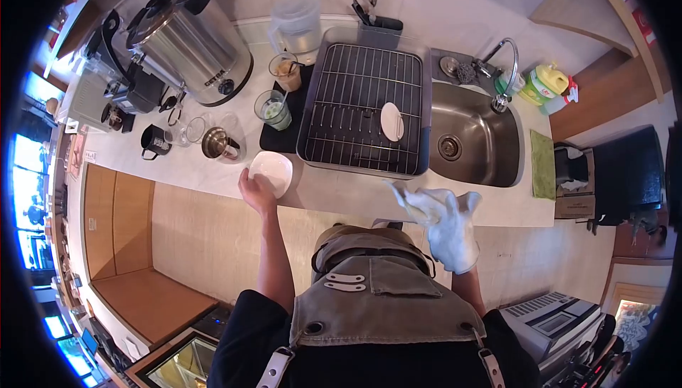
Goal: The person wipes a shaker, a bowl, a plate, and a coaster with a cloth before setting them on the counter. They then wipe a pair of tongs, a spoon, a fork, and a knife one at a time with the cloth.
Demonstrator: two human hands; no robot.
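Apron (391,303) is closest. Left hand (257,190) grips the white bowl (273,172), near-left of the dish rack (307,139). Right hand (455,247) is near-right of the rack, bowl well to its left; white cloth (458,221) covers it, can't tell if it's open.

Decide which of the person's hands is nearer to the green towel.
Right. The right hand, covered in white fabric, is left of the green towel, near the sink; the left hand is much farther left, holding the white dish.

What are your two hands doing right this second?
Left hand: closed on a white dish.
Right hand: covered in white cloth; can't tell if it's open.
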